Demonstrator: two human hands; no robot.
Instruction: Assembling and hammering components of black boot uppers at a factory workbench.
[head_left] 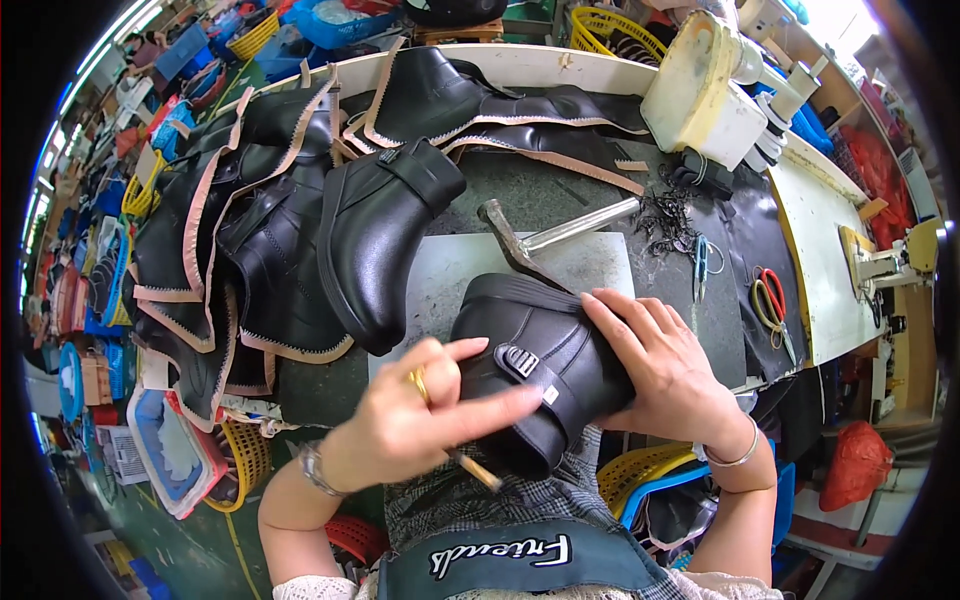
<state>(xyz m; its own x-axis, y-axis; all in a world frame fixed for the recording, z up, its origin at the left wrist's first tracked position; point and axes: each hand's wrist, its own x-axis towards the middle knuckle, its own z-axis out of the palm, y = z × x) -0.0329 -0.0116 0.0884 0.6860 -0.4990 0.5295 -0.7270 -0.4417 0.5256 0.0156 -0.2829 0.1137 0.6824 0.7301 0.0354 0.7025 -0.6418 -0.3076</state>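
Observation:
A black ankle boot upper point(530, 330) with a strap and a metal buckle point(517, 361) lies close in front of me. My right hand point(660, 360) grips its right side, fingers over the top edge and thumb out of sight. My left hand point(420, 410), a ring on one finger, is curled with the index finger stretched onto the strap, by a small pale patch point(550, 395). Held in that hand is a thin stick with a tan wooden end point(478, 470); its other end is hidden. Behind the boot a bent metal bar point(515, 240) touches or nearly touches it.
A finished-looking black boot point(380, 240) leans on a pile of black leather uppers with zigzag tan edges point(270, 200). At the right lie red-handled scissors point(770, 305), small snips point(702, 265) and black thread scraps point(668, 222). A stained white container point(700, 90) stands at the back.

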